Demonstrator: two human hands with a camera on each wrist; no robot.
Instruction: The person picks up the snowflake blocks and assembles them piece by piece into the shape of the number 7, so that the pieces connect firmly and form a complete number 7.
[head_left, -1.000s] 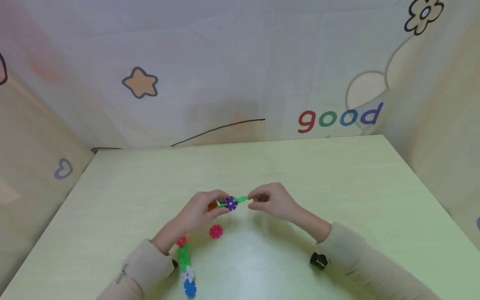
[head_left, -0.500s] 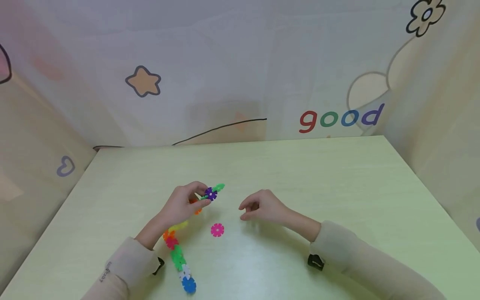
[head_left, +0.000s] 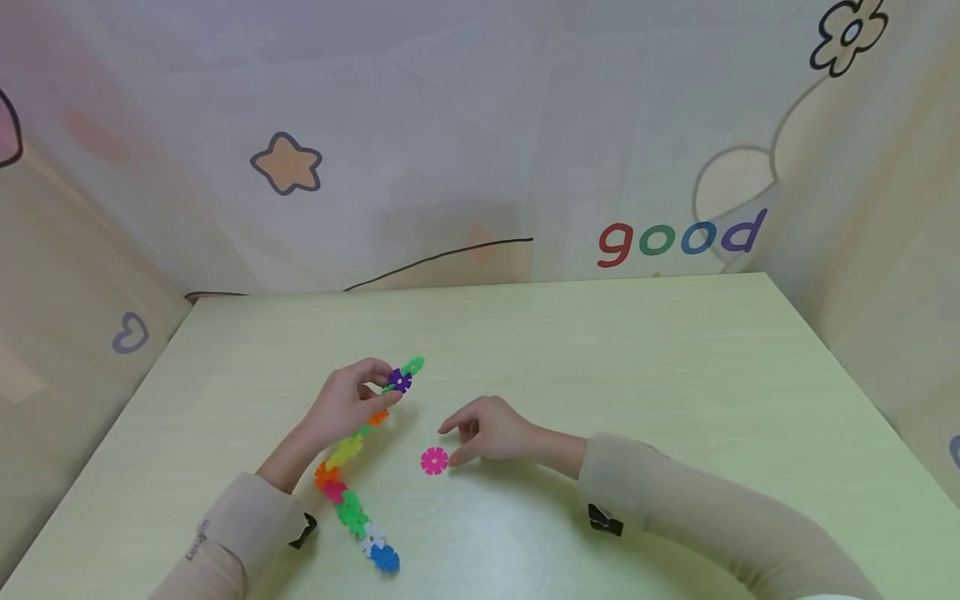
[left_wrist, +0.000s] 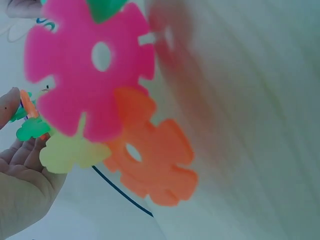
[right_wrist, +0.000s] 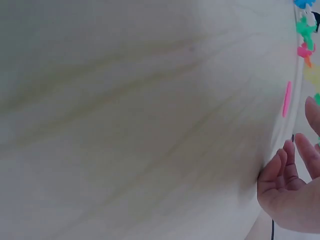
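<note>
My left hand [head_left: 343, 404] pinches a chain of interlocking snowflake discs [head_left: 347, 451] close to its upper end, by the purple disc [head_left: 400, 381]. A green disc [head_left: 413, 365] sticks out past the fingers. From the hand the chain hangs down through orange, yellow, pink, green and white pieces to a blue disc [head_left: 386, 559]. Pink and orange discs [left_wrist: 160, 165] of the chain loom large in the left wrist view. A loose pink snowflake disc [head_left: 434, 461] lies on the table; the thumb of my right hand [head_left: 491, 429] is right at its edge, the index finger extended above it.
The pale wooden table [head_left: 600, 358] reaches back to a printed cloth [head_left: 450, 125] with a star and the word "good". Cloth also lines the left and right sides. A black strap [head_left: 605, 520] shows under the right sleeve.
My left hand has drawn the chain to the left, away from the right hand. My right hand has let go of the green end and come down and left to the loose pink disc.
</note>
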